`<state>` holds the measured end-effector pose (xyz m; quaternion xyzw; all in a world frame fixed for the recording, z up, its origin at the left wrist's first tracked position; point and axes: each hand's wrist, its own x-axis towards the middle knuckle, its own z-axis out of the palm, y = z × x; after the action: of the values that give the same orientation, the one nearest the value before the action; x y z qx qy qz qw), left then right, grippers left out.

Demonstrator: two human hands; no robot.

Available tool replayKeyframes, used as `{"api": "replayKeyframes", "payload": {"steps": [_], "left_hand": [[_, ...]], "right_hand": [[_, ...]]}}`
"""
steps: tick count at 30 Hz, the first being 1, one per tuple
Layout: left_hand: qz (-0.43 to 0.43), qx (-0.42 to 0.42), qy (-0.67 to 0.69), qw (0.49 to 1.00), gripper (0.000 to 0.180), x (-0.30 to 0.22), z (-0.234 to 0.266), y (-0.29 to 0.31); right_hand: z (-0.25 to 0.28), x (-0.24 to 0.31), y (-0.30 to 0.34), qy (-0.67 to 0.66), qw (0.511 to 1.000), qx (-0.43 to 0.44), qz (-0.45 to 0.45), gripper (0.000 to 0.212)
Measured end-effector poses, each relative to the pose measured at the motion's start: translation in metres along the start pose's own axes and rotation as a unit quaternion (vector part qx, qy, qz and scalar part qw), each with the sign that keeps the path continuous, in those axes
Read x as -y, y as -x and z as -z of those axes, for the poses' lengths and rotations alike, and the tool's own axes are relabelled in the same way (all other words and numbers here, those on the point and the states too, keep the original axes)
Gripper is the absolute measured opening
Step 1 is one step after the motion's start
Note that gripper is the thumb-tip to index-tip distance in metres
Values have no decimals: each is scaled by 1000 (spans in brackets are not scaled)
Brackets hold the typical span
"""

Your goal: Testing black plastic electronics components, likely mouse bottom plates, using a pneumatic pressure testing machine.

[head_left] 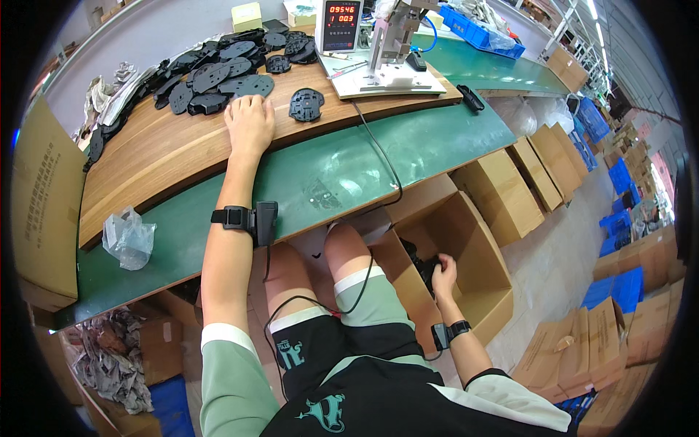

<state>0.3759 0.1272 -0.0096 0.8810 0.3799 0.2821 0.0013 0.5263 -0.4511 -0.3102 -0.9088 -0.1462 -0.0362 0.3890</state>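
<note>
Nearest, the right hand (444,278) is down in an open cardboard box (477,273) beside the person's right leg. Its fingers are bent inward at dark pieces (421,268) along the box's left side; I cannot tell whether it pinches 1 of them or only touches. The hand and the box wall hide part of these pieces, and their shapes are hard to make out. Each wrist wears 1 strapped black device.

Farther forward, the left hand (250,125) lies over the wooden board (175,171) on the green surface (328,186), back upward. Its fingers are close together, slightly bent, the tips at the near edge of a flat black plate (253,86). The undersides of the fingers are out of sight, so I cannot tell if they grip it. That plate lies just beyond the fingertips, at the near right edge of a heap of black plates (211,62); the overlapping pieces make a count uncertain. To the right of the left hand, near but apart from it, 1 black molded part (306,105) sits alone on the board.

Beyond and to the right stands a bench machine (393,51) on a white base, its top cut off by the upper edge, with a lit display box (340,25) at its left.
</note>
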Motion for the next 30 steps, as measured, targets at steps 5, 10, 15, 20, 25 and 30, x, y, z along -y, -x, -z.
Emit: {"api": "replayKeyframes", "payload": {"steps": [5,10,15,20,25,30], "left_hand": [[42,-99,1,994,50,10,8,11],[50,-84,28,995,57,6,7,12],[-27,-142,128,981,57,5,10,7],[-100,-186,217,953,48,-2,24,3],[-155,-190,276,929,43,-11,36,8],[-223,-147,215,939,38,-20,25,10]], "right_hand": [[59,309,-34,-212,929,-35,303,31],[36,457,-63,-147,836,86,521,61],[-65,498,-111,50,835,93,540,69],[-75,493,-127,79,840,109,526,54],[-29,471,-140,-2,824,43,565,33],[23,451,-214,-9,865,-15,502,24]]}}
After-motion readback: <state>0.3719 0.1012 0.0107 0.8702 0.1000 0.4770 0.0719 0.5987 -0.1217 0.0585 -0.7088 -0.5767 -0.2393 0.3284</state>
